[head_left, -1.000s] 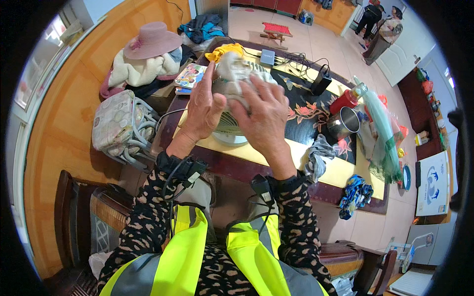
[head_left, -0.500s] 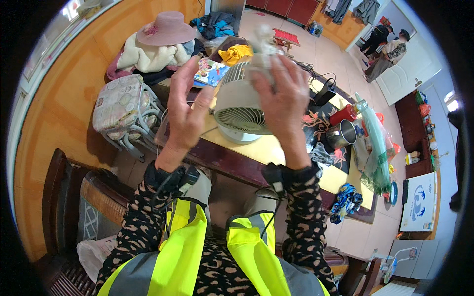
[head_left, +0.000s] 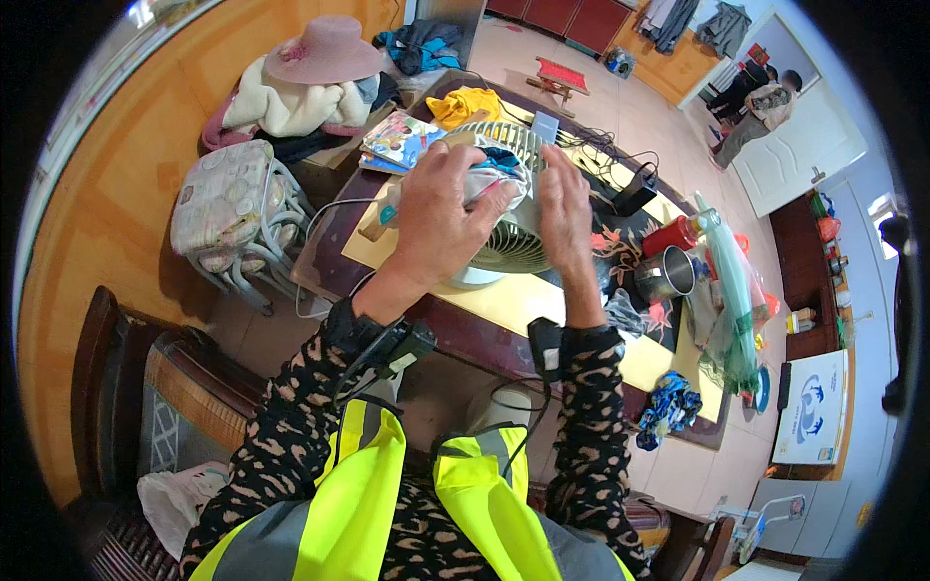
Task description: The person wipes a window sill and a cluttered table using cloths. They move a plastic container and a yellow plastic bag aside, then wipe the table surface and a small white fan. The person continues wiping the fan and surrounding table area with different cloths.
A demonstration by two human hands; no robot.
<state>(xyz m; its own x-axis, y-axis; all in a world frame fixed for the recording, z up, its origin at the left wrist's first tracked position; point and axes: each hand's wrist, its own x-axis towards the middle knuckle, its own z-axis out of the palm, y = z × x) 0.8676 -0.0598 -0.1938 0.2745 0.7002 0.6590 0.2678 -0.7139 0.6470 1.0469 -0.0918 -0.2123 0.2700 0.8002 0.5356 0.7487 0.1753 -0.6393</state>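
A pale desk fan (head_left: 511, 250) with a round grille stands on the table in front of me. My left hand (head_left: 441, 213) is closed on a bunched white-and-blue cloth (head_left: 499, 174), which it holds against the fan's upper part. At the fan's right side is my right hand (head_left: 567, 208), its fingers stretched out along the casing, slightly blurred and without the cloth. My hands and the cloth hide part of the fan's casing.
On the table (head_left: 475, 324) lie a yellow cloth (head_left: 463, 107), picture books (head_left: 402, 140), a black adapter (head_left: 635, 191), a metal cup (head_left: 665, 274), a red container (head_left: 670, 235) and a patterned cloth (head_left: 668, 409). A padded stool (head_left: 228, 194) stands left. Two people (head_left: 763, 111) are near the door.
The cloth has passed from my right hand to my left, which has moved right onto the fan. My right hand has come to the fan's right side. The fan has shifted slightly right.
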